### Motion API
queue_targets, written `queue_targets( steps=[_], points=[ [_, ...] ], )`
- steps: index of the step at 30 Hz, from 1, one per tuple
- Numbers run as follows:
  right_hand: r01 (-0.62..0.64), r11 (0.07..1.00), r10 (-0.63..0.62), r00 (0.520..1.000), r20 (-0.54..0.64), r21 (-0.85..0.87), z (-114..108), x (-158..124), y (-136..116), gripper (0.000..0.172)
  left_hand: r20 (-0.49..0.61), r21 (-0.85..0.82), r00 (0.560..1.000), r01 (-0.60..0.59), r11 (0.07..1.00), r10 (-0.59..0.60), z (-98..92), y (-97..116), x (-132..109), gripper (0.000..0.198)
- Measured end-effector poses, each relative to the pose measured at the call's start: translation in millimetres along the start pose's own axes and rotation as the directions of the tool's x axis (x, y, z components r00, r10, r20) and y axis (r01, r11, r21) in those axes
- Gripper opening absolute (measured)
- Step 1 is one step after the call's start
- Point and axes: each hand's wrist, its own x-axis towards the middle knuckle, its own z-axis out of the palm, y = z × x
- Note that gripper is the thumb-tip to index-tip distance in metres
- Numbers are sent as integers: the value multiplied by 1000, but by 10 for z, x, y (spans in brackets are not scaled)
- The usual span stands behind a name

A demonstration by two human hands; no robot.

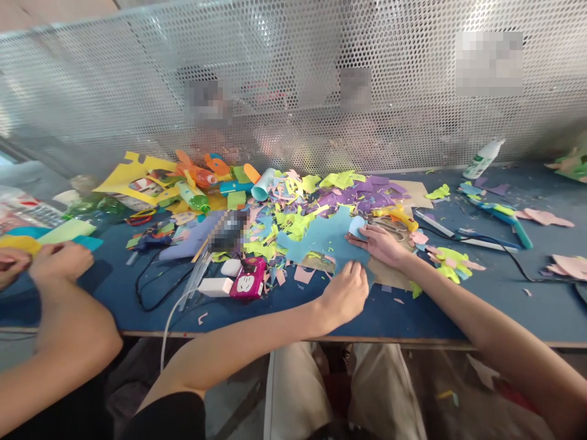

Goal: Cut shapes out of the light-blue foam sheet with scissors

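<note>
A torn-edged sheet of blue paper lies on the cluttered blue table in front of me. My left hand is closed, its curled fingertips pressed together on the sheet's near edge. In my right hand, thumb and fingers pinch a small rounded piece of light-blue paper above the sheet's right side. Just beyond that hand lies a yellow glue gun, with partly covered metal scissors beside it. Green and purple paper scraps are heaped behind the sheet.
A magenta box and white charger with a cable sit left. Another person's hands hold coloured paper further left. At right are a teal glue gun, cutters and a white bottle. Perforated metal stands behind.
</note>
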Motion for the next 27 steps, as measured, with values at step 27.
queue_targets(
  steps=[27],
  points=[
    [-31, 999, 32, 998, 47, -15, -103, 31, 6, 20, -10, -4, 999, -33, 999, 33, -30, 47, 60, 17]
  ],
)
